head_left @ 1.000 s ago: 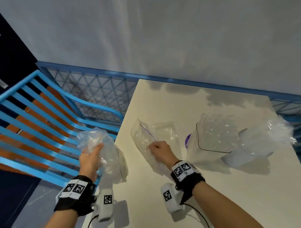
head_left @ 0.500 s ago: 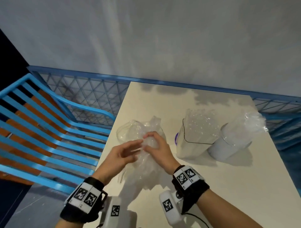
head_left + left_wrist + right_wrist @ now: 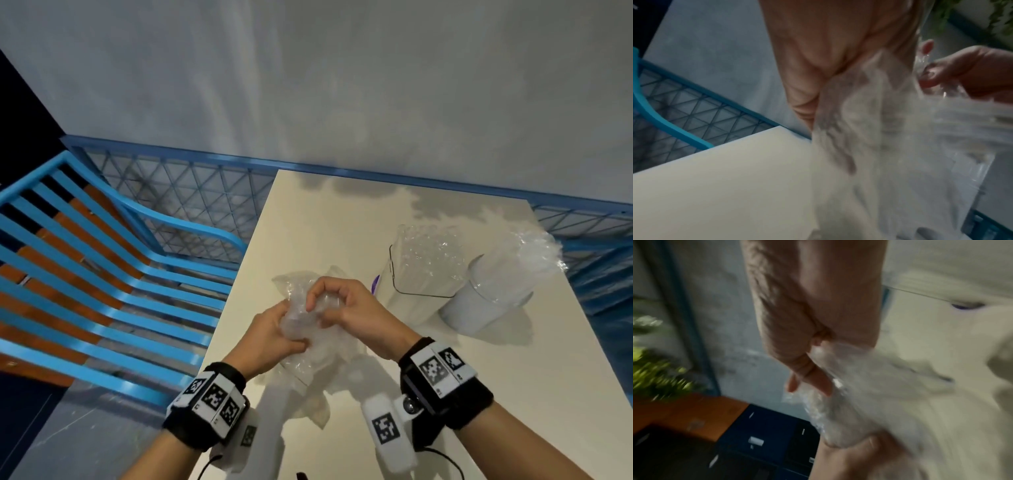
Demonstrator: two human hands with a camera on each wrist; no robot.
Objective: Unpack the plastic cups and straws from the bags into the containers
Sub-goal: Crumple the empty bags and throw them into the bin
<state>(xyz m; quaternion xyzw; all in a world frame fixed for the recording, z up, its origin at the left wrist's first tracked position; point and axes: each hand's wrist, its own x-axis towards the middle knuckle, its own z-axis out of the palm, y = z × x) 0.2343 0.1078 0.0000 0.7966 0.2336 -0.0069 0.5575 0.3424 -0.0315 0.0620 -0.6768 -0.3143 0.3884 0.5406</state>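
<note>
Both hands hold a crumpled bundle of clear plastic bags [image 3: 308, 322] [image 3: 875, 129] [image 3: 869, 386] above the near left part of the cream table [image 3: 342, 219]. My left hand [image 3: 274, 332] grips it from the left and below. My right hand [image 3: 346, 305] curls over it from the right, fingers pinching the plastic. To the right stands a clear container [image 3: 421, 274] with crinkled plastic showing at its top. Beside that stands a white round container [image 3: 479, 305] with a clear bag [image 3: 534, 250] bulging out of it. Both wrist views are blurred.
A blue slatted bench [image 3: 96, 274] stands left of the table. A blue mesh railing [image 3: 191, 195] runs behind the table along a grey wall. A small purple object [image 3: 375, 284] peeks out beside the clear container. The table's right and near parts are bare.
My left hand brought its clear bag in from over the bench to the right hand. Both hands have closed round the gathered plastic, bunching it tighter.
</note>
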